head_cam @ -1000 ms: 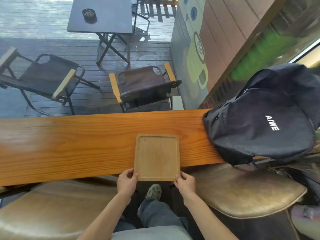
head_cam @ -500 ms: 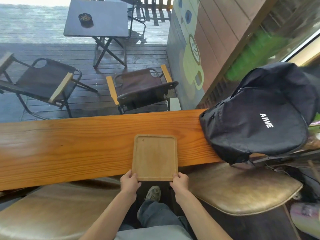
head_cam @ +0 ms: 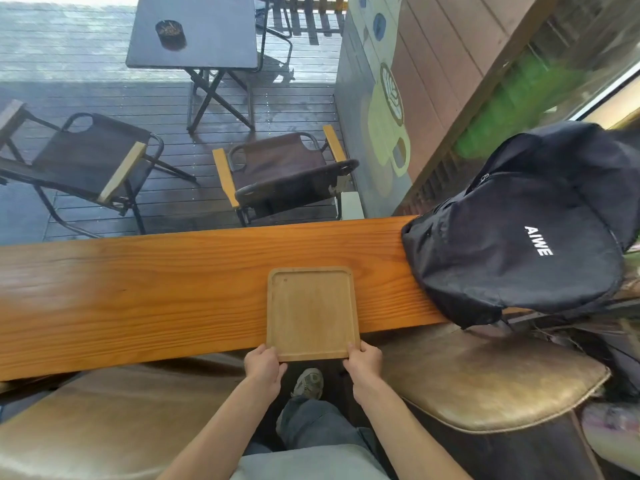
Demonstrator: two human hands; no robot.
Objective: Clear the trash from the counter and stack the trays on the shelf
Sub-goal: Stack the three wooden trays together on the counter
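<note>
- Wooden tray (head_cam: 311, 311), pale and square with a raised rim, is gripped at its two near corners: the left hand (head_cam: 264, 367) is curled round the near-left corner and the right hand (head_cam: 363, 363) round the near-right corner, fingers folded under the edge and thumbs on the rim.
- Both forearms are bare and reach up from the bottom of the view.
- The tray lies on the long orange-brown wooden counter (head_cam: 138, 292), and its near edge juts past the counter's front edge, over the gap where the hands are.
- Below that gap show a shoe (head_cam: 309, 382) and grey trouser legs.
- Two worn brown padded seats flank the person, one at the left (head_cam: 86, 427) and one at the right (head_cam: 485, 375).
- A black backpack (head_cam: 526, 230) printed "AIWE" sits on the counter's right end, apart from the tray.
- Beyond the counter, on dark decking, stand two folding chairs (head_cam: 284, 174) and a dark table (head_cam: 207, 32) with a small round dish (head_cam: 170, 33) on it.
</note>
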